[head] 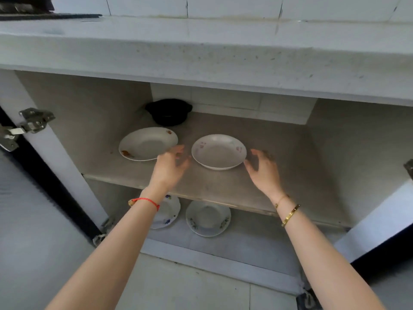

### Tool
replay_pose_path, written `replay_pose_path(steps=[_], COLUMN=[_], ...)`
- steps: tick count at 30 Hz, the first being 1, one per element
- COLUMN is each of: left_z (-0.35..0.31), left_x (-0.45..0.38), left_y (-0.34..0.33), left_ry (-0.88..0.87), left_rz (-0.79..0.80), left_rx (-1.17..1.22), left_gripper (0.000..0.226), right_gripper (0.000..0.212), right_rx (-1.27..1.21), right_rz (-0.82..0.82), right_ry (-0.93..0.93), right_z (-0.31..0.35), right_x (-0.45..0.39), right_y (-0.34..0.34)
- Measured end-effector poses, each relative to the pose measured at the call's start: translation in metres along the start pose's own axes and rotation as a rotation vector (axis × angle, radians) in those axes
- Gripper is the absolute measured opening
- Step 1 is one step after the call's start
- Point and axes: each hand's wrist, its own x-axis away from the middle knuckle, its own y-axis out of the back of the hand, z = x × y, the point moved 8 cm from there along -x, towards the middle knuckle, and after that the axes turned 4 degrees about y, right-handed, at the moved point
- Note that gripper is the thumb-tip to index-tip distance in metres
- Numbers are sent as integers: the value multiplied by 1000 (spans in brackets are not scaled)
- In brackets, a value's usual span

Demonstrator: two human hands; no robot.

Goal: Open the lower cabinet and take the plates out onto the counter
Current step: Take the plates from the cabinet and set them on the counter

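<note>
Two hands: both are reaching into the open cabinet with fingers spread and relaxed, gripping nothing; the left hand (172,163) is hovering at nine o'clock of the middle plate, the right hand (262,167) at three o'clock of it.
Grip target: the middle plate (219,151) is sitting flat on the upper shelf (279,166), bracketed by the two hands; the right fingertips are looking very close to its rim, though contact is not clear.
Second plate: the left plate (147,143), with orange marks on its rim, is lying on the same shelf at nine o'clock of the middle plate, just beyond the left fingers.
Black pot: a dark pot (168,111) is standing at the back, at twelve o'clock of the left plate.
Lower level: two flowered plates are waiting below the shelf, the lower right plate (208,218) in full view and the lower left plate (167,212) partly hidden behind the left wrist.
Doors: the left door (40,175) and the right door (375,229) are standing open.
Counter: the counter (201,52) at twelve o'clock is showing no plates in the strip visible.
Progress: opening is looking done; unloading is only beginning, with four plates seemingly left to lift out.
</note>
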Motion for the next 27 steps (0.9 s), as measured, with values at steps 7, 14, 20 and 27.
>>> replay_pose_path(steps=[7,14,20,27], left_z=[9,25,21,21], left_x=[-59,-85,-83,-48], left_y=[-40,-63,-64,-35], left_ry=[-11,80,62,39], left_rz=[27,123,117,76], left_rx=[-200,-276,-231,-185], left_gripper=[35,31,32,36], right_gripper=[46,33,30,25], right_rx=[70,40,21,24], right_rz=[96,132,133,132], right_ry=[-67,-88,-114,-101], right_z=[-33,-46,-45,-29], right_x=[-56,-75,-71,-45], right_y=[-30,-41,-47,-46])
